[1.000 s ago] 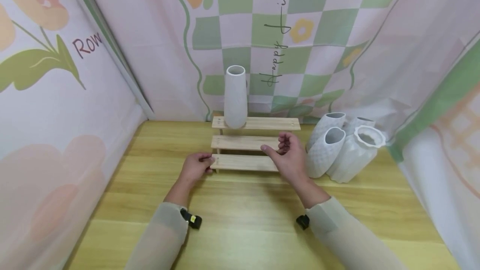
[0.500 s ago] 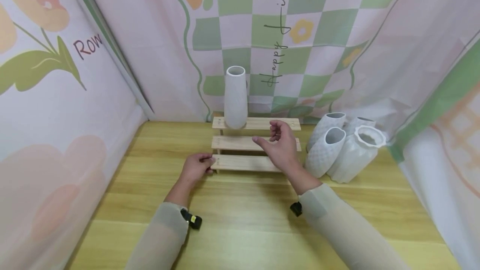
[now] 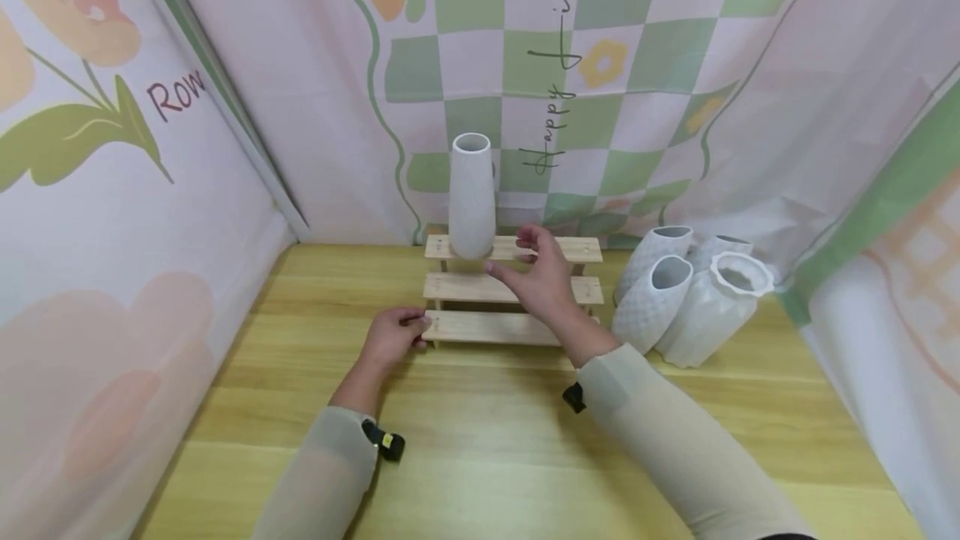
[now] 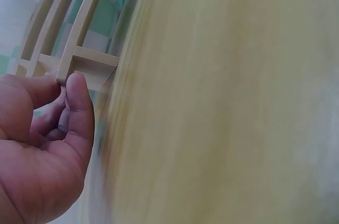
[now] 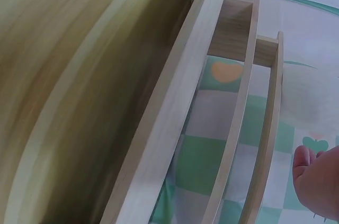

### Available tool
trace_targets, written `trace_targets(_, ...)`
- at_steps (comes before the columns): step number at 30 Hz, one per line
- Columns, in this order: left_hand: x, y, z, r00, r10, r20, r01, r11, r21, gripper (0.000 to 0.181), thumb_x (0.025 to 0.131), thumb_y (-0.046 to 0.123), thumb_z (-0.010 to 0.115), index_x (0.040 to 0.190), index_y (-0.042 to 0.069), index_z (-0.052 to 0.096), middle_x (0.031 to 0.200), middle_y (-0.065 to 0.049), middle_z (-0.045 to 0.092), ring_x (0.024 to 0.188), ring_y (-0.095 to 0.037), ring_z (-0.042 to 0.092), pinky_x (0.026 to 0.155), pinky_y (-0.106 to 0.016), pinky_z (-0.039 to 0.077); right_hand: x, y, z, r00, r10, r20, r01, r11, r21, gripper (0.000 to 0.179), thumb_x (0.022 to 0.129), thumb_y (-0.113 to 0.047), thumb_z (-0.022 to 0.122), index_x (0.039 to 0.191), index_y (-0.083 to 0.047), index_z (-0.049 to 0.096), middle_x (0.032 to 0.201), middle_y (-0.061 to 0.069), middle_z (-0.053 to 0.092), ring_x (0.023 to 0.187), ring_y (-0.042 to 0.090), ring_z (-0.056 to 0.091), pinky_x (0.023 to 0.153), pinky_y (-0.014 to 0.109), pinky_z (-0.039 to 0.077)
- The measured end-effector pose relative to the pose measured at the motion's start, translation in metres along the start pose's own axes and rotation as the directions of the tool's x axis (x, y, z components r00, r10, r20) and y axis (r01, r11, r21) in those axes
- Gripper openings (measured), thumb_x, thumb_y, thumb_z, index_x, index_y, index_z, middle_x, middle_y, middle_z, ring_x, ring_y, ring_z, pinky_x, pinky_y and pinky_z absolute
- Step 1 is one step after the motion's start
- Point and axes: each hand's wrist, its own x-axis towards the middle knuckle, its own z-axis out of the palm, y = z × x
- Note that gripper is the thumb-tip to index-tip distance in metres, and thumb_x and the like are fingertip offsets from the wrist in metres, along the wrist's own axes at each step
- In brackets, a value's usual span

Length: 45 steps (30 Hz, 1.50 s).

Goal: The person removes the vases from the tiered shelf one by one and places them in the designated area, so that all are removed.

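A three-step wooden plant stand (image 3: 487,326) stands against the back of the table. On its top step, towards the left end, a tall white vase (image 3: 472,198) is upright. My left hand (image 3: 392,336) pinches the left end of the lowest step; the left wrist view shows the thumb and a finger of that left hand (image 4: 47,155) at the corner of the stand (image 4: 95,56). Over the upper steps, just right of the vase, my right hand (image 3: 543,277) hovers with thumb and fingers spread apart and nothing between them. In the right wrist view, only part of that right hand (image 5: 319,181) shows.
Several white vases cluster on the table right of the stand, among them a dimpled vase (image 3: 651,307) and a ruffled-rim vase (image 3: 708,315). Behind the wooden table (image 3: 480,457) hangs a checked curtain (image 3: 540,65). A printed cloth (image 3: 112,215) lines the left side.
My right hand has moved left and farther back, from the stand's right end towards the tall vase. The left hand keeps its pinch, and the stand and vases have not moved.
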Motion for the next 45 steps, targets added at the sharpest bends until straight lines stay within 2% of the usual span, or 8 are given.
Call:
trace_targets(5,-0.001,0.002,-0.001,1.0,-0.015,0.002,0.015,1.0,0.005,0.037,0.101,0.015,0.07,0.134,-0.001,0.066,0.119,-0.017,0.07,0.08,-0.021,0.071,0.072,-0.032,0.062,0.009,-0.006,0.006,0.999,0.035,0.017,-0.035,0.999,-0.02,0.093,0.084,-0.04,0.088,0.157,-0.012,0.038,0.157,0.007,0.044,0.137,0.03,0.049,0.11,0.045,0.048)
trace_targets(9,0.0,0.002,-0.002,1.0,-0.013,0.009,0.013,1.0,0.004,0.036,0.101,0.015,0.069,0.134,-0.001,0.066,0.12,-0.017,0.07,0.08,-0.022,0.071,0.073,-0.033,0.063,0.02,-0.01,0.012,1.0,-0.001,0.011,0.001,0.999,-0.05,0.094,0.084,-0.037,0.088,0.158,-0.011,0.036,0.159,0.009,0.042,0.141,0.029,0.045,0.113,0.045,0.045)
trace_targets(16,0.004,0.0,-0.002,1.0,-0.006,0.01,0.006,1.0,0.002,0.037,0.101,0.016,0.07,0.133,-0.002,0.066,0.124,-0.019,0.069,0.08,-0.022,0.072,0.073,-0.032,0.063,0.035,-0.02,0.021,1.0,-0.011,0.016,0.012,0.994,-0.107,0.106,0.08,-0.048,0.089,0.161,-0.013,0.031,0.162,0.011,0.04,0.143,0.034,0.044,0.115,0.049,0.043)
trace_targets(25,0.003,0.002,0.0,1.0,-0.009,0.015,0.009,1.0,-0.007,0.037,0.1,0.016,0.071,0.133,-0.001,0.066,0.122,-0.017,0.069,0.083,-0.022,0.071,0.075,-0.033,0.063,0.05,-0.025,0.028,0.999,-0.033,0.025,0.036,0.992,-0.117,0.103,0.079,-0.045,0.091,0.159,-0.015,0.034,0.158,0.009,0.044,0.14,0.031,0.047,0.113,0.05,0.043)
trace_targets(35,0.002,-0.001,-0.002,1.0,0.017,0.024,-0.016,0.999,-0.043,0.036,0.1,0.013,0.071,0.132,-0.003,0.066,0.123,-0.018,0.069,0.088,-0.021,0.071,0.077,-0.034,0.063,0.058,-0.026,0.037,0.999,-0.022,0.035,0.026,0.995,-0.098,0.104,0.081,-0.044,0.09,0.16,-0.011,0.032,0.155,0.011,0.047,0.138,0.031,0.05,0.113,0.051,0.045)
trace_targets(41,0.001,-0.003,-0.003,0.999,0.016,0.03,-0.015,0.999,-0.047,0.037,0.1,0.014,0.071,0.132,-0.003,0.066,0.124,-0.019,0.068,0.088,-0.022,0.072,0.077,-0.034,0.064,0.056,-0.025,0.039,0.999,0.009,0.034,-0.006,0.994,-0.112,0.102,0.083,-0.047,0.087,0.161,-0.014,0.031,0.155,0.011,0.047,0.138,0.032,0.05,0.112,0.053,0.044)
trace_targets(45,0.002,-0.005,-0.003,0.999,0.019,0.027,-0.018,0.999,-0.042,0.037,0.1,0.014,0.071,0.132,-0.003,0.066,0.124,-0.019,0.068,0.087,-0.022,0.072,0.076,-0.033,0.064,0.055,-0.024,0.039,1.0,-0.006,0.029,0.009,0.993,-0.114,0.097,0.084,-0.047,0.086,0.159,-0.013,0.034,0.153,0.01,0.049,0.137,0.031,0.051,0.112,0.052,0.045)
